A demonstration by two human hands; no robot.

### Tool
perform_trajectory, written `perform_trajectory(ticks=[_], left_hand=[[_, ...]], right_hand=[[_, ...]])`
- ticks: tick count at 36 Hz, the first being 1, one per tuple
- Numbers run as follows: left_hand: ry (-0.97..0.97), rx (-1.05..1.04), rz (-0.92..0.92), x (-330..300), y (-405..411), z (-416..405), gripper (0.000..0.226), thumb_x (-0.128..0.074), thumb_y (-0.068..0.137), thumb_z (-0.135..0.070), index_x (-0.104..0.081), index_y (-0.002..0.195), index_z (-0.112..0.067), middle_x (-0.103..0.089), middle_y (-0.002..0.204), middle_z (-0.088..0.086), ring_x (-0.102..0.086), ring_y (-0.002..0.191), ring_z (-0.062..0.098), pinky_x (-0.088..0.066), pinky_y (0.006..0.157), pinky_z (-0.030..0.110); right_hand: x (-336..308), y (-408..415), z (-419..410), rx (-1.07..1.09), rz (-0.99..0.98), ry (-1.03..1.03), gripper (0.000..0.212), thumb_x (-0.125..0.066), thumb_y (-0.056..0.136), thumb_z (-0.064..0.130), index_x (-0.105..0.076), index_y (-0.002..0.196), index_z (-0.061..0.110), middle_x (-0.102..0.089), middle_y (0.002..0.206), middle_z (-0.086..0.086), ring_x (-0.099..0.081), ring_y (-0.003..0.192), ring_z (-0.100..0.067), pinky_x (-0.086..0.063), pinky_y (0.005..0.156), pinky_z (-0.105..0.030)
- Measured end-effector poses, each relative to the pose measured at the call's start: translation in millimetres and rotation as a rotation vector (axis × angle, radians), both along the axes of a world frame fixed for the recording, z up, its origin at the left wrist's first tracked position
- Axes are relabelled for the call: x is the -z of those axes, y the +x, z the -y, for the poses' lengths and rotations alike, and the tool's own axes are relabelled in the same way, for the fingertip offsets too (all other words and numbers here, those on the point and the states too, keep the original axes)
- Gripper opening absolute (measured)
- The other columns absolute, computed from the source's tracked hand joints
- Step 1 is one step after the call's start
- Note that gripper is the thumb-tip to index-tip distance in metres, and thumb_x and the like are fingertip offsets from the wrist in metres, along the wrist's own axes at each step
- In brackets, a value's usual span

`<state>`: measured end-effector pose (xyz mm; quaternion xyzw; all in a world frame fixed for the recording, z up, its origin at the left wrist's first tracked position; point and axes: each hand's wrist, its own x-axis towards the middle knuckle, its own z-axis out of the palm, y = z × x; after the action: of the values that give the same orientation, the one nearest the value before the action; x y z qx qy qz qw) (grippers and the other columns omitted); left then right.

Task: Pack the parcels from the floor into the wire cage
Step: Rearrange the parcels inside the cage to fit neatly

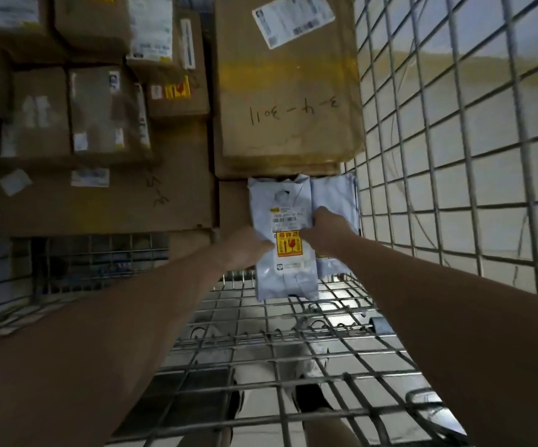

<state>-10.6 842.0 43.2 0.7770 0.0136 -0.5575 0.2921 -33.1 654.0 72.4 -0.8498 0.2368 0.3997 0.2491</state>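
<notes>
Head: white parcel (pixel 282 217) between both hands.

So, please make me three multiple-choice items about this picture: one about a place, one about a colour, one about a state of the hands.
1. Where does the white bag parcel sit?
A. in front of the big handwritten carton, near the right mesh wall
B. on the floor outside the cage
C. on top of the highest box

2. What colour is the fragile sticker on that parcel?
A. green
B. yellow with red marks
C. blue

3. What are the hands doing?
A. both hang free
B. only one touches the parcel
C. both hold the parcel

Answers:
1 A: it lies below the big carton, beside the wire cage wall.
2 B: the square label is yellow and red.
3 C: the left hand and the right hand grip its two sides.
</notes>
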Motion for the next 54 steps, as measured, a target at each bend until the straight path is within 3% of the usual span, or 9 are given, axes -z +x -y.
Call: perform_trajectory(ticks=[13, 19, 25, 31, 36, 42, 44, 47, 54], left_hand=[[0.054, -0.033, 0.031, -33, 16, -25, 0.021, -0.054, 0.105, -0.021, -0.055, 0.12, -0.005, -0.063, 0.116, 0.01, -0.06, 0.103, 0.026, -0.05, 0.093, 0.033], [0.083, -0.056, 0.116, -32, 18, -43, 0.065, -0.066, 0.099, -0.034, -0.027, 0.146, -0.01, -0.038, 0.134, 0.009, -0.054, 0.108, 0.029, -0.052, 0.093, 0.041], [0.048, 0.022, 0.278, -29, 40, -69, 0.073, -0.071, 0.095, -0.017, -0.029, 0.155, -0.026, -0.029, 0.144, 0.012, -0.053, 0.12, 0.033, -0.052, 0.092, 0.039], [0.03, 0.251, 0.412, -18, 56, -78, 0.06, -0.064, 0.097, -0.01, -0.043, 0.146, -0.036, -0.044, 0.122, 0.003, -0.059, 0.102, 0.026, -0.06, 0.083, 0.046], [0.061, 0.284, 0.609, -17, 51, -72, 0.05, -0.059, 0.1, -0.016, -0.048, 0.146, -0.032, -0.048, 0.132, 0.003, -0.053, 0.119, 0.026, -0.052, 0.096, 0.047], [0.472, -0.206, 0.696, -36, 20, -86, 0.073, -0.075, 0.088, -0.043, -0.038, 0.142, -0.01, -0.039, 0.142, 0.014, -0.043, 0.129, 0.033, -0.04, 0.101, 0.044], [0.596, -0.412, 0.429, -35, 16, -92, 0.071, -0.073, 0.089, -0.047, -0.038, 0.136, -0.006, -0.041, 0.139, 0.014, -0.046, 0.125, 0.033, -0.042, 0.097, 0.044], [0.334, -0.849, -0.047, -28, 17, -90, 0.034, -0.058, 0.103, -0.038, -0.055, 0.116, -0.007, -0.062, 0.123, 0.009, -0.061, 0.099, 0.024, -0.05, 0.076, 0.034], [0.157, -0.626, 0.272, -23, 32, -101, 0.036, -0.057, 0.103, -0.021, -0.054, 0.136, -0.007, -0.066, 0.129, 0.01, -0.065, 0.104, 0.022, -0.048, 0.071, 0.023]], right_hand=[[-7, 4, -32, 0.046, -0.049, 0.103, 0.059, -0.077, 0.085, 0.031, -0.046, 0.129, 0.006, -0.065, 0.118, -0.011, -0.065, 0.104, -0.029, -0.057, 0.084, -0.041], [-11, 3, -40, 0.326, -0.2, 0.306, 0.039, -0.074, 0.09, 0.015, -0.056, 0.121, 0.001, -0.072, 0.102, -0.022, -0.075, 0.084, -0.03, -0.063, 0.078, -0.047], [-25, 1, -46, 0.36, -0.489, 0.549, 0.027, -0.062, 0.1, 0.034, -0.062, 0.109, 0.008, -0.071, 0.119, -0.013, -0.071, 0.1, -0.028, -0.059, 0.09, -0.042], [-4, 13, -29, 0.229, -0.122, 0.11, 0.044, -0.067, 0.095, 0.03, -0.057, 0.122, -0.003, -0.072, 0.094, -0.018, -0.066, 0.071, -0.026, -0.061, 0.073, -0.044], [13, 23, -29, -0.011, 0.11, -0.013, 0.075, -0.069, 0.091, 0.046, -0.03, 0.143, 0.007, -0.066, 0.109, -0.012, -0.066, 0.089, -0.029, -0.056, 0.073, -0.04], [27, 15, -38, -0.131, 0.007, -0.037, 0.069, -0.041, 0.1, 0.061, -0.044, 0.138, 0.004, -0.066, 0.104, -0.016, -0.066, 0.094, -0.032, -0.055, 0.081, -0.041], [29, 14, -42, -0.131, -0.022, -0.044, 0.064, -0.038, 0.103, 0.058, -0.048, 0.133, 0.003, -0.065, 0.104, -0.016, -0.063, 0.091, -0.031, -0.05, 0.076, -0.035], [23, 14, -47, -0.127, -0.051, -0.019, 0.055, -0.039, 0.106, 0.05, -0.051, 0.128, 0.0, -0.063, 0.096, -0.015, -0.061, 0.085, -0.03, -0.043, 0.07, -0.03], [5, 18, -52, 0.04, 0.041, 0.01, 0.048, -0.039, 0.107, 0.038, -0.042, 0.138, 0.002, -0.06, 0.115, -0.022, -0.066, 0.099, -0.038, -0.056, 0.083, -0.042]])
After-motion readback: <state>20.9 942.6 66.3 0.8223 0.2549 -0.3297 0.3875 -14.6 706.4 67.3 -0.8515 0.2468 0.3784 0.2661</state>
